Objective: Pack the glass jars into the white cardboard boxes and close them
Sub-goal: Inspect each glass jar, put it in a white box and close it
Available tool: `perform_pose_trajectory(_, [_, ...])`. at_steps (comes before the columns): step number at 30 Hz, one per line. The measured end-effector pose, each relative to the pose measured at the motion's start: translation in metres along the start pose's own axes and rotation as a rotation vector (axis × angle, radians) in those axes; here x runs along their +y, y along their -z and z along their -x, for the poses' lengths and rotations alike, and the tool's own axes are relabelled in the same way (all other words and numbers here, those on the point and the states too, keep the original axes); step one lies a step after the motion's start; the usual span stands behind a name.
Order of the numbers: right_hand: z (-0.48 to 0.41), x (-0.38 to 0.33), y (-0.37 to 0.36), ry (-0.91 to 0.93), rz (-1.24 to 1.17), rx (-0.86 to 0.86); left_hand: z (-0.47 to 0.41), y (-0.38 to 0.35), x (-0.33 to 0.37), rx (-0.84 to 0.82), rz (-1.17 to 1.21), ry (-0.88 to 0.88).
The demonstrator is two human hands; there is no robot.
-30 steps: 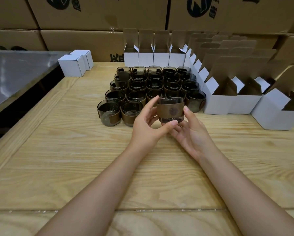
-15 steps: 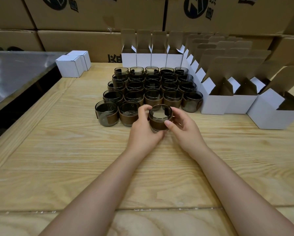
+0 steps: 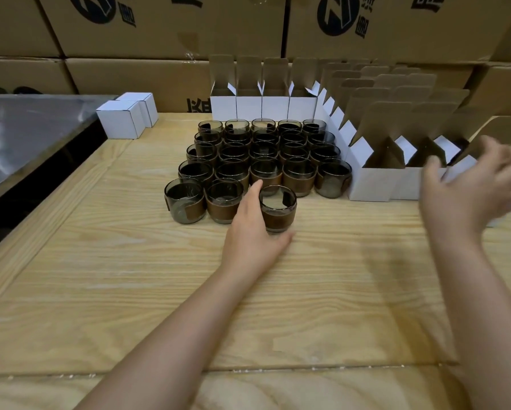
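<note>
Bench (image 3: 100, 291): light wood, plain grain, a plank seam running across lower frame | Cartons (image 3: 159, 28): brown corrugated, stacked in rows along top of frame, dark printed logos and characters partly cut off | Metal surface (image 3: 26, 137): grey, reflective, upper left, beside the bench, dark gap between.

Smoky glossy glass jars (image 3: 260, 155) wear matt brown bands (leather-like); open boxes (image 3: 375, 176) are white matt cardboard; the desk (image 3: 130, 276) is pale grained wood.
</note>
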State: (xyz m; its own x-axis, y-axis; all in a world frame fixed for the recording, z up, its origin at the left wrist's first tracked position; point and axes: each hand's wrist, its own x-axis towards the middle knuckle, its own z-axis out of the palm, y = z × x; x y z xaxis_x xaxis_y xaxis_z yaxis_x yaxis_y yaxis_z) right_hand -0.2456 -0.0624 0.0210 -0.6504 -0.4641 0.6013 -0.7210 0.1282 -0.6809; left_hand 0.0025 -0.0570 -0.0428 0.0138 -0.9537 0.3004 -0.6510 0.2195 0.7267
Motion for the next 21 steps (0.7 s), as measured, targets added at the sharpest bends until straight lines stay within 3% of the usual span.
perform_pose_trajectory(3, [-0.034, 0.038, 0.003, -0.157, 0.121, -0.12, 0.003, 0.0, 0.003, 0.053, -0.059, -0.106])
perform_pose_trajectory(6, [-0.042, 0.061, 0.002, -0.186, 0.161, -0.233, 0.005, 0.0, 0.007, 0.094, -0.06, -0.207])
perform_pose_trajectory(21, [-0.025, 0.066, 0.02, -0.006, 0.328, -0.21, 0.008, 0.0, 0.01, 0.194, 0.021, -0.304])
